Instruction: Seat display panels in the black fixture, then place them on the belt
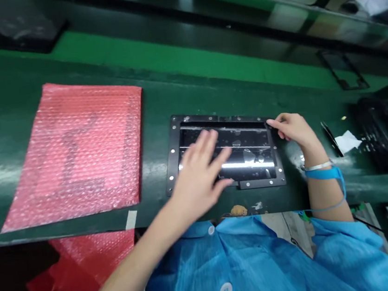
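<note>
A black-framed display panel (229, 187) lies flat on the green bench, with light round dots along its border. Its glossy dark middle (251, 153) shows bright reflections and bubble-like marks. Over the left part of the panel my left hand (199, 173) is spread, slightly blurred; whether it touches the surface I cannot tell. At the panel's upper right corner my right hand (292, 129) has thumb and fingers pinched together. What sits between those fingertips is too small to make out. A blue wrist strap (323, 174) circles my right wrist.
Left of the panel lies a red bubble-wrap pouch (89, 152). Black tweezers (332, 139), a white scrap (348, 142) and a stack of dark parts (387, 135) are on the right. Behind stands an empty black frame (341, 70). More red wrap (86, 274) hangs below the bench edge.
</note>
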A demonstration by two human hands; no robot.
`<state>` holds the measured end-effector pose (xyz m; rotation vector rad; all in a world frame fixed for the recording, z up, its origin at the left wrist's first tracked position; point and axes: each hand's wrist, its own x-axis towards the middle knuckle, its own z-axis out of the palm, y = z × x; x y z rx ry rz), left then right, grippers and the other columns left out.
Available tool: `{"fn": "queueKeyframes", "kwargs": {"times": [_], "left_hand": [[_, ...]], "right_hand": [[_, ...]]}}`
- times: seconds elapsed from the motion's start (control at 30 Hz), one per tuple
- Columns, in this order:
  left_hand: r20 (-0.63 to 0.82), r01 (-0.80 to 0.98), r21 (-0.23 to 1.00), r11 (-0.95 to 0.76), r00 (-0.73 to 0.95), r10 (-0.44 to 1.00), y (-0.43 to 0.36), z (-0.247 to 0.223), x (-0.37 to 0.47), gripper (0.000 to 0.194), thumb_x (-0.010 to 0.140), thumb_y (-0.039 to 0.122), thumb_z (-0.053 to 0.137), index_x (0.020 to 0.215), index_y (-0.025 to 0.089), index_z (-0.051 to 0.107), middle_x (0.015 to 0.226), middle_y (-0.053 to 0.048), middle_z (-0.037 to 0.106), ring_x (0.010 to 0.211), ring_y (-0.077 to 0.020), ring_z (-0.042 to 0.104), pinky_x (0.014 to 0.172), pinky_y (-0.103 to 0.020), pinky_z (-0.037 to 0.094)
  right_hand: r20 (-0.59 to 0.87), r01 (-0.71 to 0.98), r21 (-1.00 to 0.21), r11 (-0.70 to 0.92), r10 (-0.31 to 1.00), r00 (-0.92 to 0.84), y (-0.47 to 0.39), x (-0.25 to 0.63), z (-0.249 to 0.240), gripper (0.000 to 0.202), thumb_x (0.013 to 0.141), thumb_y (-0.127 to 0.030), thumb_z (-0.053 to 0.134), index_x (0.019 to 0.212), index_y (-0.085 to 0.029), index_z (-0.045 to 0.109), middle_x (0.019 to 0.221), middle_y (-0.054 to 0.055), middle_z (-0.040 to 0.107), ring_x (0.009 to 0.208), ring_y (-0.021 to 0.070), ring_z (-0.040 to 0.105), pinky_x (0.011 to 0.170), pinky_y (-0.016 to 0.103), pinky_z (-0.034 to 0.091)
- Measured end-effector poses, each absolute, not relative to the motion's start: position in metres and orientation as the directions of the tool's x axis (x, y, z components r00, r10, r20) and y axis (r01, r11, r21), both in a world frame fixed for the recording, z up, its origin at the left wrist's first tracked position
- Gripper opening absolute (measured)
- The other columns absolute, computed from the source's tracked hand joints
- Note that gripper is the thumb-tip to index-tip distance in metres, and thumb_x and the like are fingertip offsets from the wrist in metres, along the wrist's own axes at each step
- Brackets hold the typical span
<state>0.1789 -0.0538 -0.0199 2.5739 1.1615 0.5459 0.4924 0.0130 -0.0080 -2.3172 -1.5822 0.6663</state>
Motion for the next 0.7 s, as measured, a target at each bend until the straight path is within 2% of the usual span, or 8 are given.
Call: {"fn": "queueKeyframes", "kwargs": {"times": [0.07, 0.13, 0.3, 0.43, 0.57, 0.63, 0.7], "left_hand": [[0.186, 0.518, 0.372, -0.77, 0.771, 0.608, -0.069, -0.021, 0.215, 0.062, 0.094, 0.046, 0.065, 0.149, 0.021, 0.051, 0.165, -0.016, 0.031, 0.154, -0.0326, 0.026, 0.12, -0.053, 0.031], [0.126, 0.467, 0.35, -0.812, 0.836, 0.534, -0.078, -0.024, 0.244, 0.062, 0.095, 0.05, 0.062, 0.147, 0.02, 0.052, 0.163, -0.015, 0.036, 0.152, -0.0309, 0.033, 0.12, -0.049, 0.033], [0.053, 0.487, 0.229, -0.843, 0.858, 0.51, -0.08, -0.032, 0.271, 0.049, 0.1, 0.042, 0.058, 0.144, 0.02, 0.058, 0.159, -0.011, 0.044, 0.147, -0.029, 0.041, 0.115, -0.045, 0.04], [0.049, 0.489, 0.173, -0.855, 0.863, 0.503, -0.077, -0.028, 0.272, 0.046, 0.099, 0.041, 0.059, 0.14, 0.021, 0.061, 0.155, -0.012, 0.049, 0.142, -0.031, 0.047, 0.11, -0.047, 0.042], [0.077, 0.432, 0.241, -0.869, 0.884, 0.46, -0.062, -0.021, 0.265, 0.041, 0.097, 0.039, 0.062, 0.134, 0.022, 0.066, 0.151, -0.013, 0.054, 0.137, -0.032, 0.051, 0.104, -0.046, 0.045], [0.098, 0.469, 0.289, -0.835, 0.853, 0.513, -0.045, -0.019, 0.256, 0.038, 0.099, 0.034, 0.058, 0.135, 0.023, 0.064, 0.148, -0.013, 0.057, 0.132, -0.0313, 0.054, 0.099, -0.046, 0.047], [0.134, 0.585, 0.319, -0.745, 0.751, 0.647, -0.025, -0.019, 0.246, 0.04, 0.101, 0.032, 0.054, 0.139, 0.025, 0.061, 0.144, -0.013, 0.06, 0.131, -0.0325, 0.054, 0.098, -0.049, 0.047]], "right_hand": [[-0.242, 0.817, -0.443, -0.37, 0.926, 0.288, 0.02, 0.492, -0.011, 0.04, 0.079, -0.059, 0.064, 0.065, -0.023, 0.053, 0.045, -0.003, 0.052, 0.047, 0.0134, 0.047, 0.056, 0.027, 0.035], [-0.241, 0.84, -0.404, -0.363, 0.928, 0.285, 0.027, 0.489, -0.011, 0.045, 0.076, -0.061, 0.069, 0.06, -0.024, 0.051, 0.044, -0.002, 0.051, 0.051, 0.0151, 0.049, 0.057, 0.028, 0.034], [-0.224, 0.915, -0.236, -0.328, 0.934, 0.278, 0.036, 0.484, -0.01, 0.053, 0.074, -0.068, 0.07, 0.057, -0.024, 0.048, 0.049, 0.0, 0.053, 0.059, 0.018, 0.052, 0.059, 0.03, 0.033], [-0.216, 0.901, -0.254, -0.352, 0.928, 0.302, 0.038, 0.484, -0.012, 0.052, 0.073, -0.07, 0.071, 0.059, -0.024, 0.05, 0.053, 0.002, 0.055, 0.062, 0.0184, 0.053, 0.059, 0.03, 0.033], [-0.165, 0.891, -0.293, -0.347, 0.936, 0.31, 0.033, 0.482, -0.017, 0.051, 0.074, -0.069, 0.07, 0.06, -0.023, 0.051, 0.058, 0.003, 0.059, 0.066, 0.0198, 0.056, 0.06, 0.03, 0.034], [-0.104, 0.875, -0.338, -0.347, 0.938, 0.332, 0.028, 0.481, -0.02, 0.049, 0.08, -0.065, 0.066, 0.06, -0.023, 0.05, 0.062, 0.005, 0.062, 0.069, 0.0206, 0.057, 0.061, 0.03, 0.033], [-0.046, 0.853, -0.389, -0.348, 0.932, 0.359, 0.023, 0.48, -0.022, 0.046, 0.087, -0.059, 0.06, 0.06, -0.023, 0.049, 0.067, 0.006, 0.063, 0.071, 0.0207, 0.058, 0.062, 0.031, 0.032]]}}
